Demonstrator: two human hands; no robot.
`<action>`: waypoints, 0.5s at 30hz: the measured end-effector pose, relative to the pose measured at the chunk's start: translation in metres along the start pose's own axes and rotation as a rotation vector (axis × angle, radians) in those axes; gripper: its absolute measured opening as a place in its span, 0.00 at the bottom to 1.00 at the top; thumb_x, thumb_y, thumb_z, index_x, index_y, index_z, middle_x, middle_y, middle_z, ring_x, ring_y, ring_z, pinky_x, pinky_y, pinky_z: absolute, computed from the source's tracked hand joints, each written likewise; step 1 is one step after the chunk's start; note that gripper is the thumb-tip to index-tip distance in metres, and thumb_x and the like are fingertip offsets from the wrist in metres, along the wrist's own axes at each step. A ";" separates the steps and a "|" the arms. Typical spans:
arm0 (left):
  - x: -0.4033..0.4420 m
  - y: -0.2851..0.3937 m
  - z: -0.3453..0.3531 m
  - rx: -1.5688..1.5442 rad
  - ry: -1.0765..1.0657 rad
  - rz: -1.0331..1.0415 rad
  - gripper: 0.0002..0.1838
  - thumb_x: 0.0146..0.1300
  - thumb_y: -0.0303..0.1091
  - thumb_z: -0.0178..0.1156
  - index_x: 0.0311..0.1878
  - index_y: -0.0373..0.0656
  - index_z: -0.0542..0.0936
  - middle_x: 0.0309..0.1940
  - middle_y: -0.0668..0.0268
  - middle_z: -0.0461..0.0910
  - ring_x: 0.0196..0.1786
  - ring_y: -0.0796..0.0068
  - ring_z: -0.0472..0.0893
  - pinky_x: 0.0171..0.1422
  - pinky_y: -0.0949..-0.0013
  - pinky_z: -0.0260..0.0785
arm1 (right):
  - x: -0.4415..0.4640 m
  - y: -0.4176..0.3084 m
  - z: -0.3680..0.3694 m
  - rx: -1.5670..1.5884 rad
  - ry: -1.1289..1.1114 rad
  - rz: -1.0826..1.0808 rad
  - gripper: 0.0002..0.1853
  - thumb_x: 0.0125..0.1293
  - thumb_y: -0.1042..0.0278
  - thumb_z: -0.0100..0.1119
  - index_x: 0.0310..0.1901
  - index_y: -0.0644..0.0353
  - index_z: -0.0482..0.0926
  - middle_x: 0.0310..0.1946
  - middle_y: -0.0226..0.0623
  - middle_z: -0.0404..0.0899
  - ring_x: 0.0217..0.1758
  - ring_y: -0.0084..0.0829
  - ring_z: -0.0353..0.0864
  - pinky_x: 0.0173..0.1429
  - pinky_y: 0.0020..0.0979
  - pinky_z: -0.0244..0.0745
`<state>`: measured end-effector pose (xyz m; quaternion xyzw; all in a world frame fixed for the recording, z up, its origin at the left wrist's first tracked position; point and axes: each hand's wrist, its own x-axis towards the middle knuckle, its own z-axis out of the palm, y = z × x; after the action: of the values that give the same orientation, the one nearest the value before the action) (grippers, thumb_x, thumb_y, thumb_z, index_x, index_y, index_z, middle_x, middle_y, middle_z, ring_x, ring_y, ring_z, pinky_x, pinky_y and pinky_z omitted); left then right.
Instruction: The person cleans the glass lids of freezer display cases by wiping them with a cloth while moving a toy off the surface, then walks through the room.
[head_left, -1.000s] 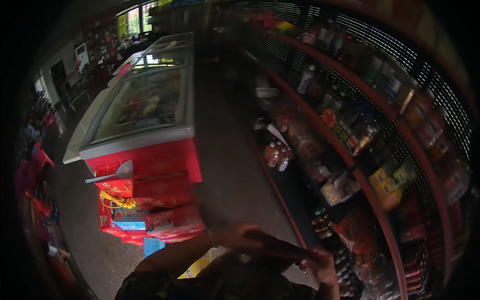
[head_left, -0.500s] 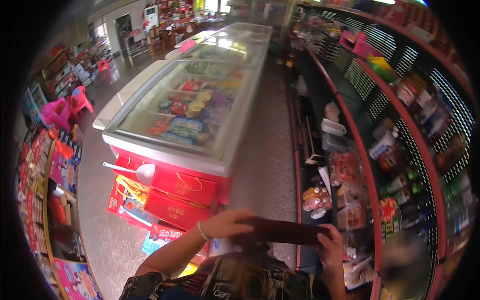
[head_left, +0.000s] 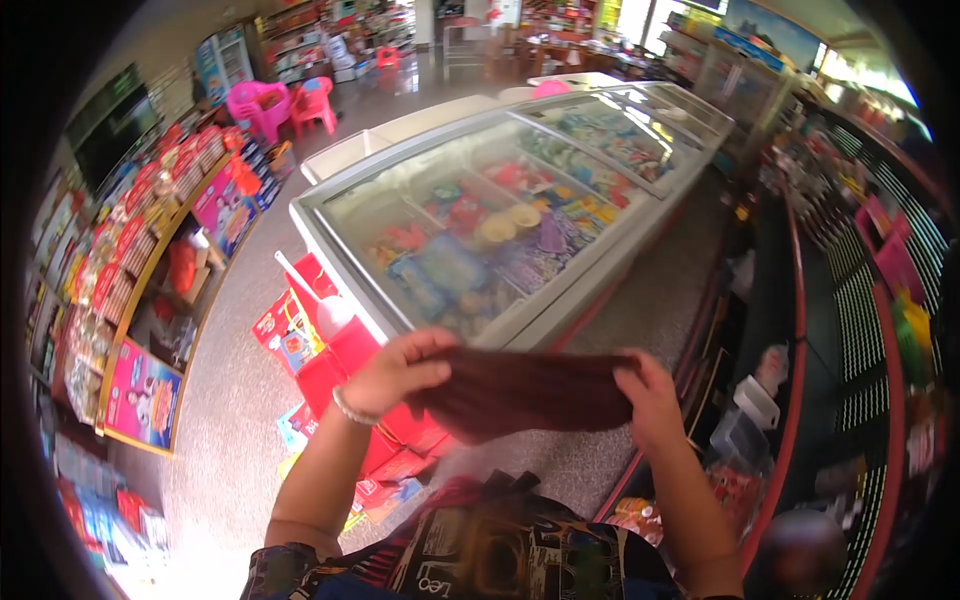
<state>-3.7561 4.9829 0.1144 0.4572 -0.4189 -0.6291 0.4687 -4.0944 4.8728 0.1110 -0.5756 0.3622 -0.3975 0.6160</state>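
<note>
"One dark brown cloth; what is holding it up?"
"Left hand and right hand are gripping its two ends, in front of one freezer, at its near end."
"What is lying inside that?"
"Many colourful packets are lying under glass, with two pale round things, probably tubs; blur is hiding details."

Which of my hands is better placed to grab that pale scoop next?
Probably your left hand: it appears nearer the pale scoop, while your right hand grips the far end of the dark brown cloth. The left holds it too, so would need freeing.
</note>
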 end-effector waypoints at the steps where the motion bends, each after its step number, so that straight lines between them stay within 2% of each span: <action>1: 0.008 0.016 0.004 0.016 0.147 0.014 0.21 0.70 0.34 0.63 0.62 0.39 0.74 0.46 0.67 0.83 0.45 0.80 0.82 0.54 0.72 0.76 | 0.034 -0.001 0.000 0.023 -0.024 -0.027 0.13 0.73 0.73 0.55 0.56 0.65 0.78 0.47 0.30 0.82 0.50 0.20 0.78 0.59 0.25 0.72; 2: 0.032 0.008 -0.013 0.020 0.188 0.219 0.21 0.70 0.33 0.62 0.63 0.39 0.73 0.48 0.65 0.83 0.47 0.76 0.82 0.55 0.71 0.76 | 0.068 -0.007 0.006 0.057 -0.078 -0.071 0.14 0.73 0.73 0.55 0.57 0.65 0.77 0.48 0.30 0.82 0.51 0.20 0.78 0.58 0.25 0.72; 3: 0.048 0.017 -0.019 -0.056 0.277 0.291 0.22 0.70 0.32 0.61 0.65 0.40 0.72 0.50 0.64 0.81 0.50 0.76 0.81 0.57 0.71 0.75 | 0.103 -0.014 0.011 0.094 -0.131 -0.117 0.15 0.73 0.72 0.55 0.58 0.65 0.77 0.49 0.29 0.81 0.51 0.19 0.77 0.58 0.25 0.72; 4: 0.061 0.022 -0.024 -0.127 0.362 0.369 0.23 0.70 0.32 0.61 0.66 0.40 0.70 0.53 0.62 0.80 0.54 0.76 0.80 0.59 0.71 0.74 | 0.143 -0.009 0.013 0.110 -0.181 -0.155 0.16 0.72 0.71 0.57 0.59 0.65 0.76 0.50 0.33 0.82 0.52 0.23 0.78 0.58 0.27 0.73; 5: 0.075 0.011 -0.040 -0.019 0.528 0.393 0.25 0.70 0.32 0.61 0.68 0.41 0.70 0.54 0.61 0.79 0.56 0.75 0.79 0.60 0.70 0.73 | 0.180 0.012 0.014 0.128 -0.228 -0.193 0.18 0.71 0.70 0.58 0.60 0.64 0.76 0.50 0.37 0.82 0.53 0.27 0.80 0.58 0.28 0.74; 6: 0.086 0.002 -0.055 0.090 0.691 0.410 0.26 0.70 0.31 0.62 0.69 0.41 0.69 0.56 0.60 0.78 0.58 0.74 0.78 0.62 0.70 0.72 | 0.208 0.028 0.016 -0.073 -0.166 -0.280 0.19 0.70 0.69 0.59 0.61 0.64 0.76 0.51 0.40 0.82 0.54 0.32 0.80 0.59 0.31 0.74; 8: 0.095 -0.032 -0.072 0.557 1.066 0.338 0.32 0.64 0.32 0.66 0.70 0.40 0.68 0.58 0.54 0.77 0.59 0.62 0.78 0.67 0.63 0.70 | 0.253 0.073 0.023 -0.470 -0.026 -0.451 0.21 0.68 0.68 0.62 0.61 0.62 0.75 0.53 0.46 0.81 0.56 0.40 0.80 0.60 0.35 0.75; 9: 0.095 -0.064 -0.091 0.699 1.131 0.366 0.35 0.61 0.33 0.69 0.71 0.42 0.68 0.60 0.50 0.74 0.63 0.57 0.74 0.69 0.59 0.67 | 0.263 0.091 0.030 -0.521 -0.054 -0.423 0.22 0.65 0.69 0.63 0.61 0.61 0.76 0.55 0.53 0.79 0.58 0.51 0.78 0.62 0.43 0.74; 10: 0.094 -0.090 -0.105 0.839 1.192 0.400 0.38 0.57 0.35 0.71 0.71 0.44 0.67 0.63 0.46 0.71 0.67 0.51 0.71 0.72 0.56 0.65 | 0.264 0.092 0.040 -0.682 -0.145 -0.464 0.21 0.65 0.70 0.62 0.60 0.62 0.76 0.56 0.53 0.78 0.60 0.51 0.77 0.65 0.46 0.71; 12: 0.090 -0.127 -0.093 0.861 1.328 0.106 0.41 0.56 0.36 0.71 0.73 0.45 0.65 0.67 0.45 0.65 0.71 0.48 0.65 0.73 0.52 0.63 | 0.276 0.144 0.060 -0.811 -0.316 -0.515 0.24 0.64 0.63 0.63 0.60 0.63 0.76 0.56 0.52 0.79 0.62 0.53 0.75 0.68 0.49 0.67; 13: 0.090 -0.136 -0.085 0.767 1.366 0.053 0.41 0.56 0.37 0.71 0.73 0.45 0.64 0.68 0.45 0.64 0.71 0.48 0.65 0.73 0.52 0.63 | 0.268 0.148 0.077 -0.935 -0.365 -0.470 0.27 0.65 0.56 0.63 0.62 0.59 0.75 0.56 0.53 0.78 0.61 0.55 0.74 0.67 0.50 0.68; 14: 0.096 -0.146 -0.081 0.676 1.399 0.010 0.42 0.57 0.38 0.71 0.74 0.46 0.63 0.69 0.46 0.63 0.71 0.48 0.64 0.73 0.52 0.62 | 0.262 0.157 0.094 -1.086 -0.471 -0.340 0.32 0.66 0.45 0.60 0.69 0.51 0.70 0.66 0.56 0.70 0.70 0.59 0.66 0.71 0.57 0.62; 15: 0.102 -0.147 -0.076 0.588 1.426 -0.028 0.42 0.57 0.38 0.70 0.74 0.46 0.62 0.69 0.46 0.62 0.71 0.48 0.63 0.73 0.52 0.62 | 0.246 0.156 0.114 -1.169 -0.517 -0.150 0.37 0.66 0.36 0.55 0.73 0.42 0.66 0.76 0.59 0.53 0.79 0.63 0.49 0.74 0.69 0.49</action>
<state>-3.7276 4.9069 -0.0624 0.8630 -0.1596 -0.0513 0.4765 -3.8765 4.7009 -0.0328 -0.9173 0.3178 -0.0249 0.2385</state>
